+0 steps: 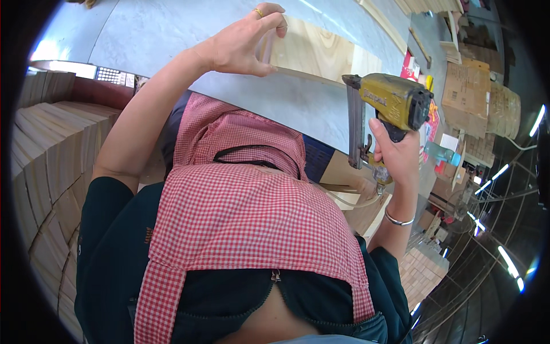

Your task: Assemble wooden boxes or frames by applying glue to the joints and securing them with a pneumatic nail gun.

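With left hand (243, 47) we clasp wooden panel (323, 49) at left end; right hand (396, 153) fingers grip pneumatic nailer (391, 94) right of panel.

Wearing: red-and-white checked apron (252, 212), broad straps at left and right on the near side; curved black trim (216, 156) toward its far end. Beneath it, my dark green short-sleeved top (109, 252), parted at a metal zip pull (276, 276); orange stitching (148, 235) at left. Silver bangle (399, 221), right wrist (404, 198). Gold-coloured ring (258, 11), my left hand (238, 46).
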{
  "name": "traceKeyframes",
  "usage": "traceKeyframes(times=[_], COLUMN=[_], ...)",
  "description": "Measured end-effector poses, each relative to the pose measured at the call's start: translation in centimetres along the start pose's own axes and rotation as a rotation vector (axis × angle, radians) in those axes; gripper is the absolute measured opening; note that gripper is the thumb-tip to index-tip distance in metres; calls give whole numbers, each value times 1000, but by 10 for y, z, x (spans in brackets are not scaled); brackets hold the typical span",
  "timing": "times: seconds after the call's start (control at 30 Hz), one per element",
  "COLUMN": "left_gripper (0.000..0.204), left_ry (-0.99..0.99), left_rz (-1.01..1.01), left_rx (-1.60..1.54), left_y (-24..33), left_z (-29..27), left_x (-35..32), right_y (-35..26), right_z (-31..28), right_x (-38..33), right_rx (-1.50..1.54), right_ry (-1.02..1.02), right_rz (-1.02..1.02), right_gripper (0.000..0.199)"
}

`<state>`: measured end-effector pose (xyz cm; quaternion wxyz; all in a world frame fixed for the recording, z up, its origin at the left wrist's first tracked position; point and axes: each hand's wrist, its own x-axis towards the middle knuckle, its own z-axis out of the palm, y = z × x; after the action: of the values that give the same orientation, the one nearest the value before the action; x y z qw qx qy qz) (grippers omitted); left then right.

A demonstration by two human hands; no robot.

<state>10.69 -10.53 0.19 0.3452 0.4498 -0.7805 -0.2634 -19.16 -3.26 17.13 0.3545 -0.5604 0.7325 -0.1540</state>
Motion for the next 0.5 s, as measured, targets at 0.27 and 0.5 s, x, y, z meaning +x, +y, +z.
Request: traceKeyframes(times=[0.27, 0.5], left_gripper=[68, 71], left_ry=[75, 68], left_rz=[40, 44], left_rx=[-45, -38], left_y=[-22, -23], left_z=[13, 16], left_x=[-5, -4], right_y=[-13, -43], right_z=[31, 48], right_x=[-4, -8], right_rx=[-17, -88], right_ry=[-90, -144], right_rz=[-269, -146], right_gripper=[31, 29])
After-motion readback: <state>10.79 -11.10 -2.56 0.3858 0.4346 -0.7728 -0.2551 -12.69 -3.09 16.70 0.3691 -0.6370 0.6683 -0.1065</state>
